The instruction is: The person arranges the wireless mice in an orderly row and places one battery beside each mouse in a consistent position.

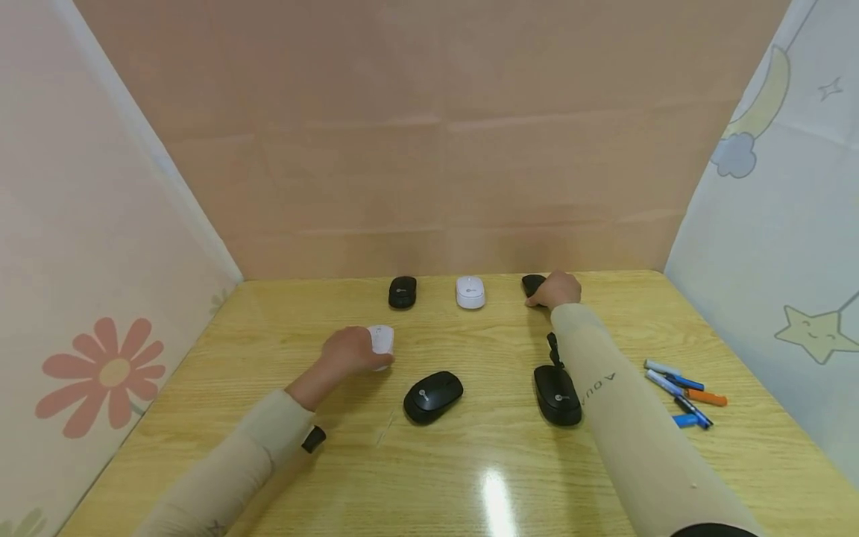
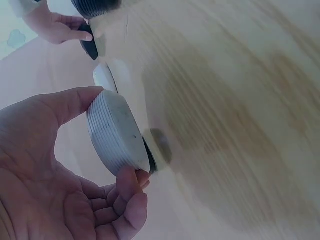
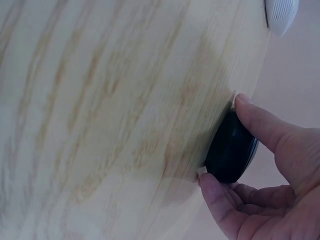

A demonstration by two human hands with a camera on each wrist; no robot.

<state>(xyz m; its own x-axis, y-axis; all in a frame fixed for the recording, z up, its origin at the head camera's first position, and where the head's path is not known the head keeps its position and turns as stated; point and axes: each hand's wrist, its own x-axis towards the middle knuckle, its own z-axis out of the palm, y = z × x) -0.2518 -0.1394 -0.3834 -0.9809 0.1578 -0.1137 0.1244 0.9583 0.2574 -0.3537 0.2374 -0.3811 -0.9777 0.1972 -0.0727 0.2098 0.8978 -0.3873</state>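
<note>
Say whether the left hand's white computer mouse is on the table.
Off: left wrist view shows the underside of the white computer mouse.

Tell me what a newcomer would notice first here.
Probably the left hand, gripping a rounded white plastic mouse, left of centre, and the right hand, holding a rounded black plastic mouse near the far edge of the yellowish wooden table. A slim orange pen could come next, on the table's right side.
</note>
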